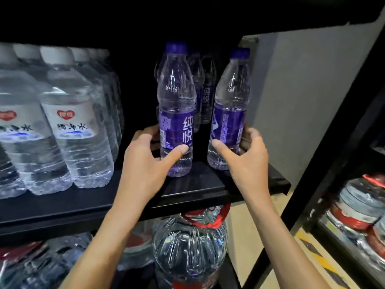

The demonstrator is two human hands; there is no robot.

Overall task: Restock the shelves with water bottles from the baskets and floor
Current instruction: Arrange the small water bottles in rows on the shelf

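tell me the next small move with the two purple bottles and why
Probably slide both bottles back toward the back row. The left hand grips the left bottle and the right hand grips the right bottle, both near the front of the shelf. The right bottle leans, so straighten it as it goes.

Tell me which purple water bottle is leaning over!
The clear plastic purple-labelled bottle in the right hand tilts; the matching bottle in the left hand stands upright.

Left hand (145,161) and right hand (248,159) reach forward, both curled, gripping.
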